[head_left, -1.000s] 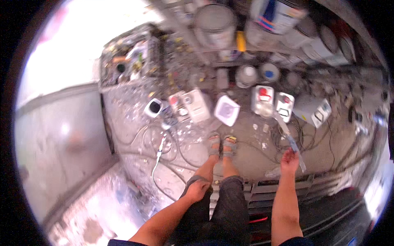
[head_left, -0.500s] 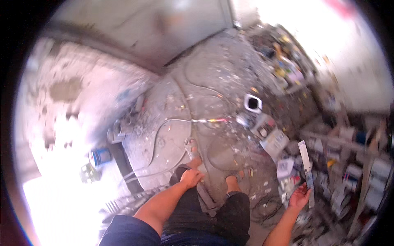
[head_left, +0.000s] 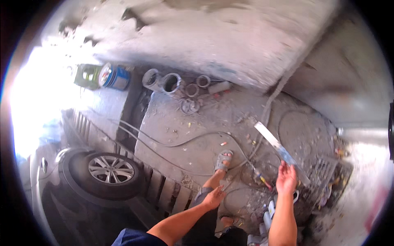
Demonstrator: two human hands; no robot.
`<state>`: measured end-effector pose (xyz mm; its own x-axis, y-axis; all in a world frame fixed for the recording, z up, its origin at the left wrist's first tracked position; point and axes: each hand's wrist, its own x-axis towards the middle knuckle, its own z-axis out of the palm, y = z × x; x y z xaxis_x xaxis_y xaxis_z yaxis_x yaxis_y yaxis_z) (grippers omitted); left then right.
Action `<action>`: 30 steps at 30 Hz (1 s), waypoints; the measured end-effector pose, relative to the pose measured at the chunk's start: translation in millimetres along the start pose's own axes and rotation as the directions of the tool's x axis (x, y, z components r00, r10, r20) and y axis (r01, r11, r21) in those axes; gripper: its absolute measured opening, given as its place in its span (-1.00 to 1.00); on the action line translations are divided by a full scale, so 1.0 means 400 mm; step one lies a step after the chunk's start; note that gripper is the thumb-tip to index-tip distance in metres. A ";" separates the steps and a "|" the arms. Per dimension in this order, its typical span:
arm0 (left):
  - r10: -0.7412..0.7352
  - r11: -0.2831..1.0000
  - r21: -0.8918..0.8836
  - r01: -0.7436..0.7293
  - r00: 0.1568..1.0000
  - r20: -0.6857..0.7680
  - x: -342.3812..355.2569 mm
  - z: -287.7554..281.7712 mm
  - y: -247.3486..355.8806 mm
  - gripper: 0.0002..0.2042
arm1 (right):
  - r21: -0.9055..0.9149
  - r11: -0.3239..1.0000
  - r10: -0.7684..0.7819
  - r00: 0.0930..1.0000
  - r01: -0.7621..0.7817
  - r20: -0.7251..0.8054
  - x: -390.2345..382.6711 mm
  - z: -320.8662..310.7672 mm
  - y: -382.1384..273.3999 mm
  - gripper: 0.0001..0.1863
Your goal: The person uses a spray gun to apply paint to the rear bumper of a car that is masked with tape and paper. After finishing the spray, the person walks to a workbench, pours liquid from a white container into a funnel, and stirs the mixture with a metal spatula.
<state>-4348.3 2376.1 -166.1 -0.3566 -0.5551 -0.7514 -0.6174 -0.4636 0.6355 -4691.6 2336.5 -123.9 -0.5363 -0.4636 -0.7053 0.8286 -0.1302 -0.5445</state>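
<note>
My right hand is closed on a long flat strip, whitish at its far end and bluish-grey in the middle. The strip slants from upper left to lower right above the floor. What it is made of I cannot make out. My left hand hangs beside my left knee with its fingers partly stretched and apart, and nothing shows in it. Beyond it my sandalled foot is on the concrete. A grey hose runs past the foot to a fitting with yellow and red parts.
At left a dark car's wheel stands beside a slatted floor grate. Along the wall are a blue bucket, a green container and several round open tubs. Litter lies by the right wall.
My view has swung left, bringing the car wheel and tubs in. My right hand, still gripping the strip, is now further forward. My left fingers look less curled.
</note>
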 end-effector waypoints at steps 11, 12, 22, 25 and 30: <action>-0.230 0.749 -0.624 0.223 0.971 0.072 0.006 -0.120 -0.007 -0.52 | -0.339 0.917 0.314 0.902 -0.208 0.297 0.371 0.934 0.798 -0.73; -0.226 0.749 -0.621 0.229 0.970 0.085 0.007 -0.123 -0.005 -0.53 | -0.389 0.902 0.320 0.896 -0.189 0.306 0.387 0.982 0.857 -0.73; -0.361 0.347 -0.893 0.286 0.920 0.154 0.056 -0.153 0.015 -0.49 | -0.829 0.522 0.737 0.596 -0.202 0.320 0.191 0.889 1.199 -0.57; -0.371 -0.020 -0.936 0.351 0.867 0.333 0.076 -0.169 -0.009 -0.40 | -0.884 0.462 0.729 0.599 -0.074 0.331 0.111 0.646 1.077 -0.73; -0.324 0.131 -0.908 0.397 0.883 0.340 0.113 -0.154 0.013 -0.27 | -0.985 0.147 0.665 0.727 0.096 0.170 0.027 0.291 0.723 -0.63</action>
<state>-4324.5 2306.2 -185.7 -0.3530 -0.1052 -0.9297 0.4145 -0.9084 -0.0545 -4439.2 2191.6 -236.1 0.1885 -0.5728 -0.7977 -0.0881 0.7991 -0.5946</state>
